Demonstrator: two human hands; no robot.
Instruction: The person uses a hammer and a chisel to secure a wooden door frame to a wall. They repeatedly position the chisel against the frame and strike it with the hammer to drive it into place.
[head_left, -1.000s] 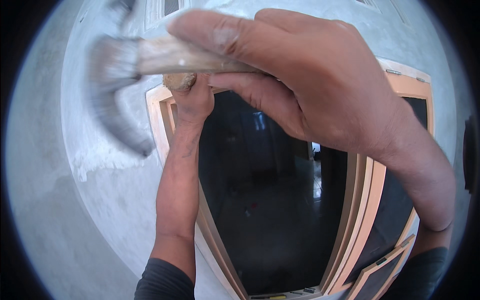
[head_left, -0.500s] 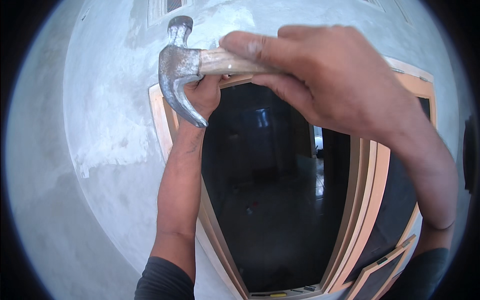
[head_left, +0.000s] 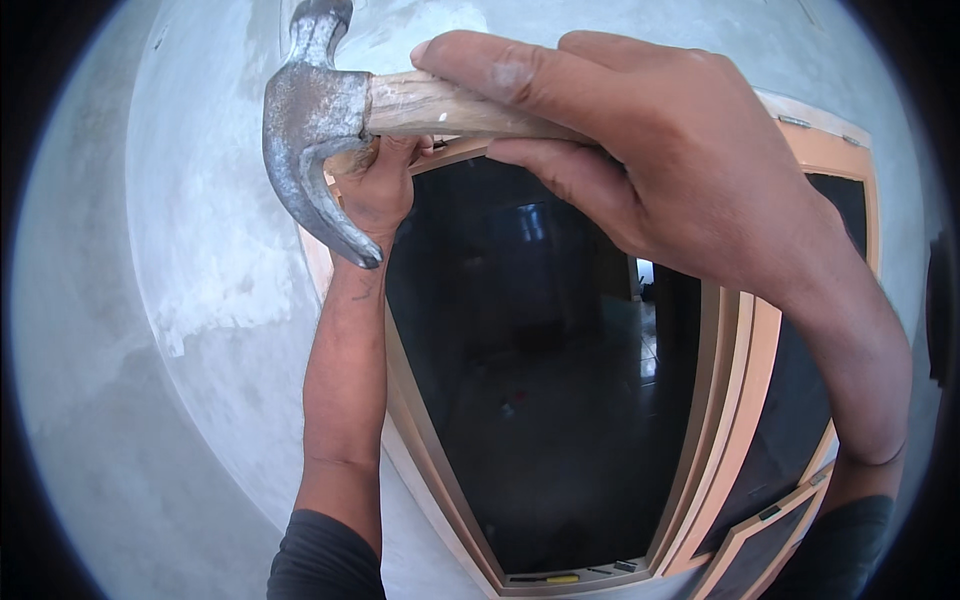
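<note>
A claw hammer with a worn grey metal head and a pale wooden handle is gripped in my right hand. Its head points left and its claw curves downward. Behind it my left hand is raised to the upper left corner of a light wooden window frame. The left fingers look pinched together at the frame's top, partly covered by the hammer. A small dark bit shows at their tips, too small to name.
Grey plastered wall surrounds the frame. Dark space fills the opening. On the bottom sill lie a yellow-handled tool and small dark pieces. At lower right a wooden sash stands angled outward.
The hammer has shifted left and slightly up with my right hand, appearing larger. My left hand has moved slightly left in view, staying at the frame's upper corner.
</note>
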